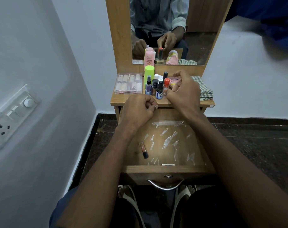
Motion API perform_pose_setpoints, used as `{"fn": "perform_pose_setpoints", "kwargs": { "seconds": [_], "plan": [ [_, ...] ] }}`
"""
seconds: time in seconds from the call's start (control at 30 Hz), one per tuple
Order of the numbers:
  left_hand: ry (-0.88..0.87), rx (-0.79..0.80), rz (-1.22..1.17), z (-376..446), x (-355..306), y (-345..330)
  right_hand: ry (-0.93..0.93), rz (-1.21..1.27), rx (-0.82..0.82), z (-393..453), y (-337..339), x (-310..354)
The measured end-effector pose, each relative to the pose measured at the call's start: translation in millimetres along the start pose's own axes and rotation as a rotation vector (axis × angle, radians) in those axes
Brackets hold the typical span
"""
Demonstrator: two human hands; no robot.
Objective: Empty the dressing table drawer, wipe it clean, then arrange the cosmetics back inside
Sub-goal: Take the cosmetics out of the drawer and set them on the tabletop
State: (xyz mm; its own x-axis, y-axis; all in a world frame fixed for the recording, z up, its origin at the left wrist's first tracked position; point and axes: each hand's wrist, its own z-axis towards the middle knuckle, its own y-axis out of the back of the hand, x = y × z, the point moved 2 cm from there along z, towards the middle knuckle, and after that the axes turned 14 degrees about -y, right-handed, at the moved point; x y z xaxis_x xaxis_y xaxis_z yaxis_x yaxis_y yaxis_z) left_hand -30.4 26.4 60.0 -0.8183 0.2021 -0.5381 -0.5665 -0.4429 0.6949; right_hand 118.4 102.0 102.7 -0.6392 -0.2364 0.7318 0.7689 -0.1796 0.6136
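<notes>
One item remains in the open drawer (204, 142): a small tube with a dark cap (143, 150), lying flat on the drawer floor toward the left side, amid what looks like clear crinkled wrap (168, 139). Its long axis runs roughly front to back, cap end nearer you and leaning slightly right.

The tube lies below and toward you from both hands. Your left hand (138, 111) is nearer, held over the drawer's rear left with fingers curled inward; whether they pinch anything small cannot be told. Your right hand (183, 91) is farther off, up over the table top (120, 100), fingers curled beside the orange-capped bottle (166, 83), with any grip on it hidden.

Judgement: emptying is nearly done; the tube suits a left-hand reach drawn back toward you, pinched across its width.

On the top stand the bottles, a clear compartment box (128, 83) and a checked cloth (204, 89) at the right.
</notes>
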Motion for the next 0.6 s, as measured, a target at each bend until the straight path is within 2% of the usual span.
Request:
{"fn": "perform_pose_setpoints", "kwargs": {
  "seconds": [0.27, 0.4, 0.5, 0.6],
  "plan": [
    [-0.086, -0.142, -0.01, 6, -13, 3, 0.11, -0.1, 0.011, 8, -4, 0],
    [-0.071, -0.153, -0.021, 9, -11, 5, 0.133, -0.067, -0.043, 9, 0, 2],
    [-0.049, -0.078, -0.048, 7, -7, 10, 0.172, -0.008, -0.093, 2, 4, 1],
    [0.001, 0.117, -0.113, 3, -3, 18, 0.217, -0.05, -0.047, -8, 1, -2]
  ]
}}
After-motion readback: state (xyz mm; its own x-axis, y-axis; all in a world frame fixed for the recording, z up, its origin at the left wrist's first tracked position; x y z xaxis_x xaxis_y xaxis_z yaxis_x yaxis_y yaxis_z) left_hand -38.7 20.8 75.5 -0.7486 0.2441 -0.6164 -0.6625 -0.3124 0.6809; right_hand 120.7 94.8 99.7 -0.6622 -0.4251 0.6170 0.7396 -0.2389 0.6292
